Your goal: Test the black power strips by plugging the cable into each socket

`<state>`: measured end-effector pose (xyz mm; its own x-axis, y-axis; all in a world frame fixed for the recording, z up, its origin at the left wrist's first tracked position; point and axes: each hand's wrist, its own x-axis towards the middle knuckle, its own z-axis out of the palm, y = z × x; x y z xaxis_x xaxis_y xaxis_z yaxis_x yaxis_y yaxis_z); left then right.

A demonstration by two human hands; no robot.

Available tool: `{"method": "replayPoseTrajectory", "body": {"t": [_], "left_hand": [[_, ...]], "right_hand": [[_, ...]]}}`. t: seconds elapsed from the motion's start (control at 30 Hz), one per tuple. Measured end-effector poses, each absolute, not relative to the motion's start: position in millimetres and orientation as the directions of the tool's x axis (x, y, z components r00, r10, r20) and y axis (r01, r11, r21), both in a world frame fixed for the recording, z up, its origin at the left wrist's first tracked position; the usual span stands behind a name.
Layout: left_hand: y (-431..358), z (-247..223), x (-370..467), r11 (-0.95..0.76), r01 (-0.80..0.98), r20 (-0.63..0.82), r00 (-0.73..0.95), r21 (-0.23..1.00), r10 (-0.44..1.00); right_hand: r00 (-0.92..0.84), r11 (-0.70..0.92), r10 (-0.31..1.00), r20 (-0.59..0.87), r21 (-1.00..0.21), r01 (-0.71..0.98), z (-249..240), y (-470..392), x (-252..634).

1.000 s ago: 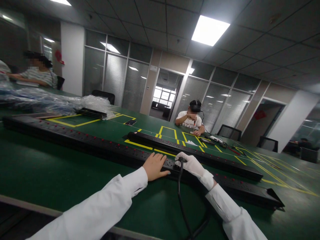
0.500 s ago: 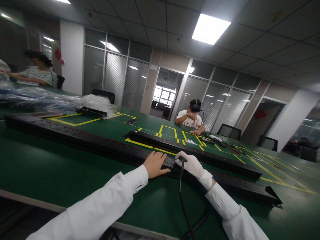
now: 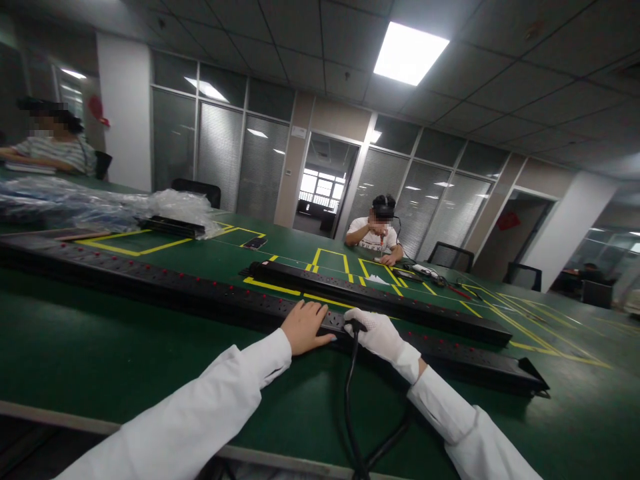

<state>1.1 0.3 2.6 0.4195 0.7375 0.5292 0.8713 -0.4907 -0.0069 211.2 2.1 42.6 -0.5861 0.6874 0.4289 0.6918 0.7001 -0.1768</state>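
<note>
A long black power strip (image 3: 200,291) with red dots and sockets runs across the green table. My bare left hand (image 3: 305,327) lies on top of it, fingers spread. Just to the right, my right hand (image 3: 373,332), in a white glove, is closed on a black plug (image 3: 356,325) at the strip's sockets. How far the plug sits in the socket is hidden. From it a thick black cable (image 3: 351,400) hangs down toward the table's near edge. Behind the hands lies a shorter black strip (image 3: 400,301).
Clear plastic wrap (image 3: 95,200) and a short black piece (image 3: 173,228) lie at the left, near a dark phone-like object (image 3: 255,243). Yellow tape marks the table (image 3: 175,373). A person (image 3: 375,233) sits across, another (image 3: 55,147) at far left.
The whole view has shifted slightly, so things appear a little farther left. Both hands keep their places on the strip, and the cable hangs a little differently.
</note>
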Motion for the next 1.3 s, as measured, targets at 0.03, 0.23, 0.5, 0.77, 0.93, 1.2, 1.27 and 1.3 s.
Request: {"method": "replayPoseTrajectory", "body": {"t": [0.03,0.23,0.5,0.77,0.93,1.2,1.27,1.3], "left_hand": [[0.1,2.8,0.9,-0.491,0.871,0.527,0.421,-0.008,0.738],[-0.5,3.1,0.2,-0.495,0.869,0.524,0.429,-0.017,0.736],[0.4,2.2,-0.1,-0.498,0.867,0.518,0.433,-0.016,0.738],[0.1,1.9,-0.9,-0.492,0.870,0.525,0.436,-0.038,0.731],[0.1,2.2,-1.2,-0.489,0.872,0.518,0.428,-0.021,0.740],[0.0,4.9,-1.1,-0.492,0.871,0.516,0.423,-0.002,0.745],[0.4,5.2,-0.9,-0.489,0.872,0.516,0.421,-0.004,0.746],[0.6,5.2,-1.0,-0.489,0.872,0.515,0.422,-0.006,0.746]], "right_hand": [[-0.578,0.698,0.686,0.442,-0.175,0.695,41.4,0.7,210.8],[-0.545,0.684,0.706,0.452,-0.238,0.689,39.7,-3.7,211.5],[-0.547,0.633,0.774,0.319,-0.360,0.685,51.2,7.8,231.0],[-0.551,0.674,0.731,0.402,-0.295,0.677,45.7,-0.2,224.8],[-0.553,0.697,0.693,0.463,-0.232,0.679,40.4,-0.5,219.6],[-0.601,0.713,0.679,0.420,-0.184,0.677,47.0,-4.1,218.5],[-0.604,0.714,0.673,0.427,-0.163,0.681,46.3,-5.3,217.6],[-0.600,0.711,0.672,0.434,-0.152,0.687,45.2,-5.3,217.0]]}}
